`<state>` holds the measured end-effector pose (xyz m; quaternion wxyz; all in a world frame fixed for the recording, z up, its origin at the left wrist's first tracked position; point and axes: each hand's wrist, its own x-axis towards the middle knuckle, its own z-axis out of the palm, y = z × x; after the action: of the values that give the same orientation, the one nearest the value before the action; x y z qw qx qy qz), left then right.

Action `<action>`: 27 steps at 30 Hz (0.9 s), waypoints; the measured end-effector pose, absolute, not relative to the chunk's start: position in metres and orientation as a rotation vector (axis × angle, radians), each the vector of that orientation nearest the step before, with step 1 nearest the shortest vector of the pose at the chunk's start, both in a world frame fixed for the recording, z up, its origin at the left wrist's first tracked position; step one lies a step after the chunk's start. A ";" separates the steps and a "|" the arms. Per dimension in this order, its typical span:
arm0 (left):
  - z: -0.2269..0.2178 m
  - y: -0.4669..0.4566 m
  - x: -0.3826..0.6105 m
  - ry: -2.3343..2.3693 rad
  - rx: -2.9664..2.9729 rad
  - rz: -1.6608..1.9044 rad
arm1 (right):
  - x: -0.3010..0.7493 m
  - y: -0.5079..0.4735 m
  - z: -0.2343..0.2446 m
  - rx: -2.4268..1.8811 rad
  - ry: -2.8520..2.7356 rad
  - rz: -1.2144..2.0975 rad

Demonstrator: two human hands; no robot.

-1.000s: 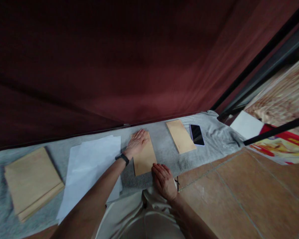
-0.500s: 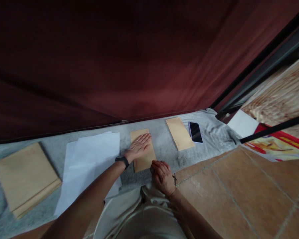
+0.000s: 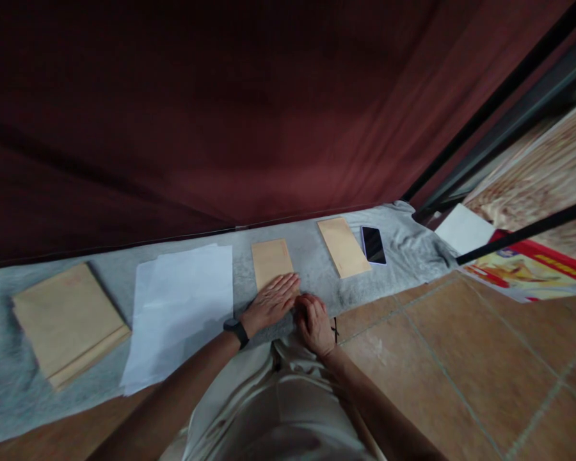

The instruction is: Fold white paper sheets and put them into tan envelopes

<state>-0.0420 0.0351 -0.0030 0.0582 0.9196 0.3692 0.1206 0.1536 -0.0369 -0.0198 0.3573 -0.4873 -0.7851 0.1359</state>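
Note:
A brown paper envelope (image 3: 271, 259) lies flat on the grey cloth in front of me. My left hand (image 3: 271, 301), with a dark band on its wrist, rests across its near half, fingers stretched out and palm down, hiding that part. Close beside it, my right hand (image 3: 314, 323) is closed at the envelope's near right corner; its curled fingers hide the exact grip. Another brown envelope (image 3: 344, 248) lies to the right, with a dark-screened phone (image 3: 374, 245) just past it. On my left are white paper sheets (image 3: 185, 294).
A stack of larger brown envelopes (image 3: 72, 320) sits at the far left of the grey cloth (image 3: 312, 256). Behind the cloth hangs a dark red curtain (image 3: 269, 128). Black poles, a white board (image 3: 464, 229) and a colourful printed sheet (image 3: 528, 266) are at the right, above tiled floor (image 3: 436, 358).
My left hand has slid down the envelope towards me, uncovering its far half. My right hand stays closed at the near corner. The whole view has shifted slightly.

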 end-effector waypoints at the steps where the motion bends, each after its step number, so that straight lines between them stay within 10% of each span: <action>1: -0.002 0.029 -0.042 1.101 2.791 0.366 | 0.154 -0.037 -0.020 -1.256 -2.021 0.342; 27: -0.006 -0.066 -0.038 1.445 2.741 0.435 | 0.165 -0.047 -0.009 -1.313 -2.329 0.322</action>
<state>-0.0377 -0.0663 -0.0059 0.0061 0.8760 0.4617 0.1392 0.1649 -0.0471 -0.0088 0.2226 -0.4753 -0.8432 0.1165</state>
